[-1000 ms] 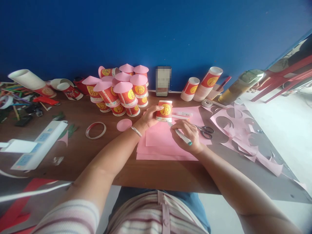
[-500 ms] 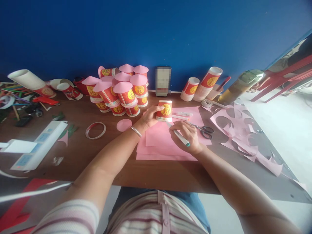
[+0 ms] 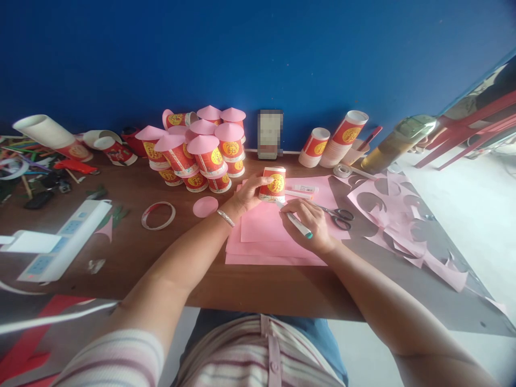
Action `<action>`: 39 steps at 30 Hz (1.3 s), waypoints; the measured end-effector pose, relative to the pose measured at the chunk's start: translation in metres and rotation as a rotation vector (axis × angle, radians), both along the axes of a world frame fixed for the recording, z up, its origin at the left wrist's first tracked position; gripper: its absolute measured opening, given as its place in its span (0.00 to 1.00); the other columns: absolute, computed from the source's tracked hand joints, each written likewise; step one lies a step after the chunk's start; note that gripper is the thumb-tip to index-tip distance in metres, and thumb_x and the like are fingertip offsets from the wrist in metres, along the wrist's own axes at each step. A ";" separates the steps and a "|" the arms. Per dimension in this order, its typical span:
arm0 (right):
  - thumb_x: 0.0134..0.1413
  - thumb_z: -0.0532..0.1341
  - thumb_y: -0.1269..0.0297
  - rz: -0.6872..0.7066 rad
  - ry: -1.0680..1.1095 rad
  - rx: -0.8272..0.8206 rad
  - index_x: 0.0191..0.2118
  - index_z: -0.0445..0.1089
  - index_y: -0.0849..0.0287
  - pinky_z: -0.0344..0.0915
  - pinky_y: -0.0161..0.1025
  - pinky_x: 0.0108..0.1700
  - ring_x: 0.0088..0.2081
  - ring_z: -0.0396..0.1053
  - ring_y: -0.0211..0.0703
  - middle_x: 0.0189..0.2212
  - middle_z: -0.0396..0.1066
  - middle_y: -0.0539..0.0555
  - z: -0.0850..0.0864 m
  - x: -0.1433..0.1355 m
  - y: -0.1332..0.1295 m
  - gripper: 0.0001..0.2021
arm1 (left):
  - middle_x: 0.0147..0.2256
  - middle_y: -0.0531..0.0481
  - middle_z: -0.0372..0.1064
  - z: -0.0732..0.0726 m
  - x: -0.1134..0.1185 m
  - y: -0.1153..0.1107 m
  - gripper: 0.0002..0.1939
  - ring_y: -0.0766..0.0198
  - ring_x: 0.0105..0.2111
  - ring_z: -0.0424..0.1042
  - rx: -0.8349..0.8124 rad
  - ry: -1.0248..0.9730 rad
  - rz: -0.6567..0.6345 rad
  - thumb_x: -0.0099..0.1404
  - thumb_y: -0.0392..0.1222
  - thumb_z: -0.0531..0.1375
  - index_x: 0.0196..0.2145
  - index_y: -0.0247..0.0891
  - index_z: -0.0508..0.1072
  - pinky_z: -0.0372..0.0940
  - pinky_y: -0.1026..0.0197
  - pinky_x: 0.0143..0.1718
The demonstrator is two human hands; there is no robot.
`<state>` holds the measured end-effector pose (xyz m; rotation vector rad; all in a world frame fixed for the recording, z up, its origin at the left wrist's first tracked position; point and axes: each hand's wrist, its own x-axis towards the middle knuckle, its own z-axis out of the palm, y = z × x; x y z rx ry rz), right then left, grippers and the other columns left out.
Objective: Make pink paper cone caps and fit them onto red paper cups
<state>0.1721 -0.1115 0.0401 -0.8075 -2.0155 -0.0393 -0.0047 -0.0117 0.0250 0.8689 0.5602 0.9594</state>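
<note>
My left hand [image 3: 250, 192] grips a red and white paper cup [image 3: 272, 184] with a yellow emblem, its thumb over the front. Closed round a white marker with a green end [image 3: 299, 226], my right hand [image 3: 309, 220] has the marker's tip close to the cup's lower edge; whether they touch is hard to tell. Under both hands lie pink paper sheets [image 3: 262, 228]. Black-handled scissors [image 3: 342, 217] and a white glue stick [image 3: 305, 188] rest on the paper just beyond my right hand.
Stacked cups with pink cone tops [image 3: 202, 145] stand at the back left. A tape roll [image 3: 158, 216], a pink disc [image 3: 205, 206] and a power strip [image 3: 66, 239] lie left. Rightward are paper scraps [image 3: 403, 236], leaning cup stacks [image 3: 345, 137] and a bottle [image 3: 397, 142]. A phone [image 3: 270, 134] stands behind.
The cup in my left hand has shifted very slightly to the right. The marker's green end has moved slightly left and up, with my right hand still round it.
</note>
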 end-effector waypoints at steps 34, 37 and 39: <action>0.59 0.61 0.77 0.164 0.038 -0.013 0.42 0.68 0.52 0.76 0.53 0.56 0.30 0.74 0.40 0.30 0.76 0.47 -0.004 -0.004 -0.001 0.11 | 0.44 0.39 0.79 -0.010 0.005 0.002 0.30 0.47 0.46 0.77 0.054 -0.059 -0.086 0.59 0.60 0.69 0.50 0.35 0.78 0.70 0.51 0.45; 0.58 0.61 0.78 0.177 0.048 -0.012 0.42 0.69 0.53 0.75 0.53 0.57 0.31 0.74 0.40 0.31 0.75 0.48 -0.003 -0.003 -0.001 0.12 | 0.37 0.43 0.78 -0.017 0.004 0.003 0.29 0.52 0.40 0.77 0.081 -0.030 -0.098 0.55 0.61 0.71 0.44 0.36 0.79 0.69 0.53 0.43; 0.58 0.61 0.78 0.179 0.051 -0.005 0.43 0.68 0.53 0.76 0.54 0.57 0.32 0.74 0.40 0.31 0.75 0.48 -0.002 -0.002 -0.001 0.12 | 0.34 0.46 0.76 -0.021 0.003 0.005 0.25 0.53 0.39 0.77 0.091 -0.026 -0.084 0.55 0.59 0.72 0.41 0.37 0.78 0.69 0.54 0.42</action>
